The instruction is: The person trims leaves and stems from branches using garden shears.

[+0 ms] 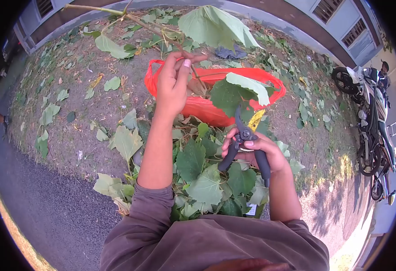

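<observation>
Pinched between the fingers of my left hand (175,83) is a leafy vine stem (149,28), which slants from the upper left down toward the bag. A broad pale leaf (218,27) hangs from it at the top, and a darker leaf (230,97) droops over the bag's front. My right hand (270,151) grips black-handled pruning shears (244,135), their blades apart and pointing up just below that leaf. Behind both hands sits an open red plastic bag (202,108) with brown stems inside. Cut leaves (207,180) are heaped between my forearms and the bag.
Fallen leaves (49,113) are strewn over the bare soil (89,99). A dark crumpled cloth or bag (230,52) lies behind the red bag. Asphalt (62,194) borders the soil at lower left. Motorcycles (371,122) stand at the right, and a building wall (292,27) runs along the back.
</observation>
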`<state>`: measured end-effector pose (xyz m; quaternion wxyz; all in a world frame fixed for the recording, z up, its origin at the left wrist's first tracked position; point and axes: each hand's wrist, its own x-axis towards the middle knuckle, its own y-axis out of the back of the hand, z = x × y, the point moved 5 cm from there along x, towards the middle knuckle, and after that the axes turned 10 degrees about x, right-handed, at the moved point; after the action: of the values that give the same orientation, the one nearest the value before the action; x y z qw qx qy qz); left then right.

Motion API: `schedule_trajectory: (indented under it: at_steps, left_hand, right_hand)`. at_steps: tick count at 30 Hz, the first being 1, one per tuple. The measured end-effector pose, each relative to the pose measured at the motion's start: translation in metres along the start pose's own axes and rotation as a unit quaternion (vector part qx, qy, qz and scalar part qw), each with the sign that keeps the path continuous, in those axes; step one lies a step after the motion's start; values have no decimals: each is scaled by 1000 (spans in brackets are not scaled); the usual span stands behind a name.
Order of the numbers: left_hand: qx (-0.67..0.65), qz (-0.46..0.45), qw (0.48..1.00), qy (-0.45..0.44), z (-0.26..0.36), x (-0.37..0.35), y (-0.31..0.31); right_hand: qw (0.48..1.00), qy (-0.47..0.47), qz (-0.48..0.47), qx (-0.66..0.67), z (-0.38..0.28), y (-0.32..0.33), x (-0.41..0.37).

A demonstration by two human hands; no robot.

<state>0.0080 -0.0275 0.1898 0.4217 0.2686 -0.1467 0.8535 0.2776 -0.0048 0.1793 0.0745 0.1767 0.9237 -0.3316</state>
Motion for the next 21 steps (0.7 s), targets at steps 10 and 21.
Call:
schedule_trajectory:
  at_steps: [10, 21]
  left_hand:
    - [65, 43, 996, 54, -39, -10, 3]
    - [-94, -50, 990, 91, -97, -26, 4]
  right_hand:
    - [967, 25, 45, -250, -22, 7, 93]
    - [984, -110, 97, -99, 17, 65, 157]
